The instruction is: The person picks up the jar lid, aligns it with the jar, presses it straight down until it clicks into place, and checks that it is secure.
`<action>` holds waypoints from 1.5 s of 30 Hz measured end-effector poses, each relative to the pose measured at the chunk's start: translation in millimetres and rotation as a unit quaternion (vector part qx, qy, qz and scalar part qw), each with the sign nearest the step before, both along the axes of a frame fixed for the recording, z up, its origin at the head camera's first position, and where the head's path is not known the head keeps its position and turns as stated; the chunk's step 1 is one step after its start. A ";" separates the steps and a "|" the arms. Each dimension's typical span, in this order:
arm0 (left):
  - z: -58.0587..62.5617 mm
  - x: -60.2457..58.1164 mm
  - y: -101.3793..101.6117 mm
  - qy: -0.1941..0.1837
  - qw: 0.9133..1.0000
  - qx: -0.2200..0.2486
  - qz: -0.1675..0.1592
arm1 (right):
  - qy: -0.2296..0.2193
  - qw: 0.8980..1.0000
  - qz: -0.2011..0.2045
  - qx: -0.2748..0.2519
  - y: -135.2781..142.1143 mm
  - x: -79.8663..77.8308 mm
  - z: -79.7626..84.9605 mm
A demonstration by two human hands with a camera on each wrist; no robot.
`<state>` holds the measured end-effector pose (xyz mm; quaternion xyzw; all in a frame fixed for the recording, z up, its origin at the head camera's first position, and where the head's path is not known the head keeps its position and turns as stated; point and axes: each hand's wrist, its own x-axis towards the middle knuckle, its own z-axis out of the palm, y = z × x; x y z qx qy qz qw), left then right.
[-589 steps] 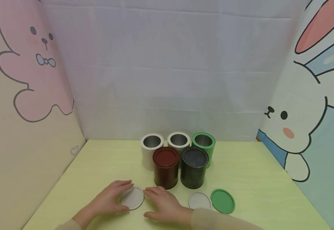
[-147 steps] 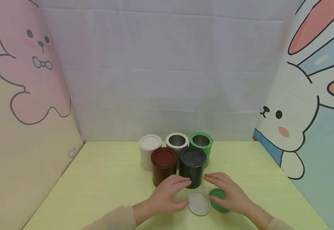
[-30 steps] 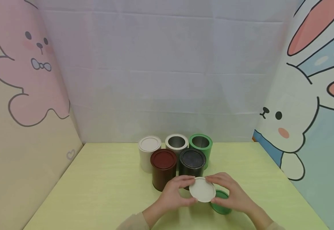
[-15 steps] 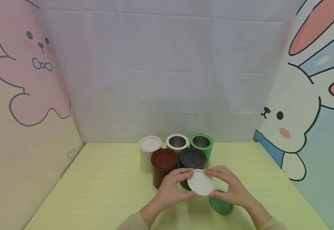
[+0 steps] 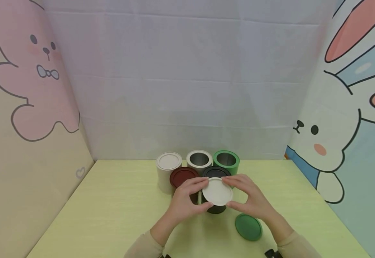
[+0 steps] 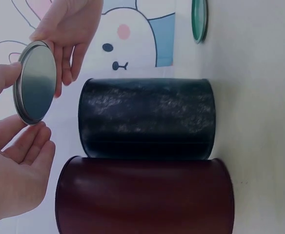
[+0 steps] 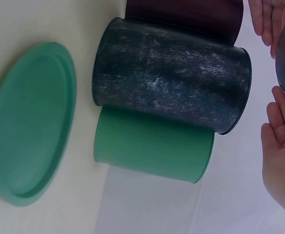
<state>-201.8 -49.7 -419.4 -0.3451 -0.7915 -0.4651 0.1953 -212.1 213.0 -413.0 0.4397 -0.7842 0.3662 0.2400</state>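
Black can was partly blocked by the lid in front of it, which got cropped in right-wrist view; plain white disc, kinda tilted, rim pinched by left hand and right hand.

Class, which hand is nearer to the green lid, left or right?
Right. In the head view, the right hand shows just above the green lid; the left hand is farther left, across the white lid.
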 end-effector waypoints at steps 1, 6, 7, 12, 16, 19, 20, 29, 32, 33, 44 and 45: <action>1.9 -1.1 -1.4 0.001 1.000 0.000 0.003 | -0.002 1.000 -0.002 0.000 -1.9 -1.5 1.8; 12.3 -7.4 -8.6 0.000 1.000 0.001 0.016 | 0.013 1.000 -0.004 -0.004 -12.9 -12.0 10.6; 14.6 -8.7 -10.1 0.002 1.000 0.001 0.019 | 0.020 1.000 -0.003 -0.005 -15.0 -14.7 12.1; 21.6 -17.5 -16.1 0.022 0.999 0.009 0.030 | 0.014 1.000 -0.006 -0.004 -23.0 -26.2 18.2; 25.4 -24.9 -20.2 0.017 0.999 0.012 0.026 | 0.006 1.000 -0.007 -0.001 -27.2 -35.3 21.5; 28.9 -31.0 -23.5 0.004 1.000 0.004 0.027 | 0.017 1.000 -0.007 -0.002 -30.6 -43.3 23.9; 29.9 -33.3 -24.6 0.000 1.000 0.002 0.028 | 0.022 1.000 -0.010 0.000 -31.7 -46.0 24.6; 40.7 -52.6 -30.6 -0.023 0.998 -0.049 0.041 | 0.020 0.999 -0.023 0.039 -36.2 -64.1 34.8; 42.8 -59.3 -30.4 -0.028 0.997 -0.063 0.047 | 0.011 0.998 -0.030 0.063 -36.1 -69.5 37.7; 43.0 -61.9 -30.3 -0.028 0.996 -0.069 0.049 | 0.004 0.997 -0.031 0.069 -35.9 -71.3 38.7; 50.1 -87.4 -30.7 -0.089 0.989 -0.103 0.056 | -0.028 0.989 -0.073 0.127 -39.8 -93.1 48.8; 50.5 -90.0 -30.7 -0.092 0.988 -0.107 0.056 | -0.030 0.988 -0.075 0.132 -40.1 -94.8 49.6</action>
